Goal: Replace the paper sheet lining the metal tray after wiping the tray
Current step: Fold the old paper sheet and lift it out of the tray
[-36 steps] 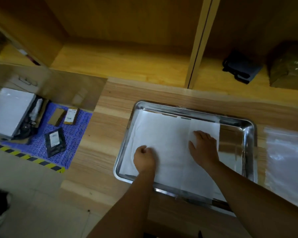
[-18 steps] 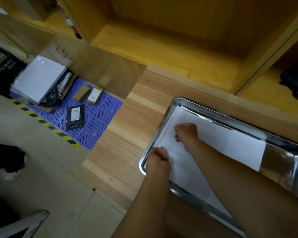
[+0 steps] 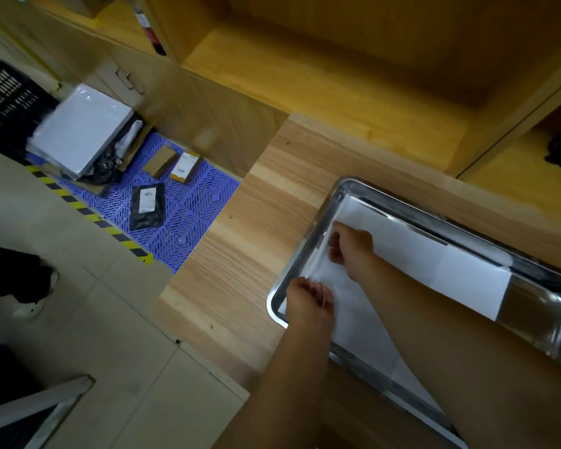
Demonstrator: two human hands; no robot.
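Metal tray [image 3: 347,186], paper sheet [image 3: 434,270] inside, seemingly flat

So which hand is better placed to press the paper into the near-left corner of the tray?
Probably the left hand: it already rests at that corner of the metal tray, on the paper sheet. The right hand sits further along the tray's left edge.

Setting: you are in what looks like a stockroom or shop back area.
Counter [image 3: 240,254]: light wood-grain top, backed by open wooden shelving [image 3: 337,76].
Floor: pale tiles with a yellow-black hazard stripe [image 3: 88,212] edging a blue plastic grid mat [image 3: 191,222].
Stock: small cartons [image 3: 172,163], a black pouch [image 3: 147,206] and a wrapped white box [image 3: 81,134] lie on the mat, beside a black crate [image 3: 4,102].
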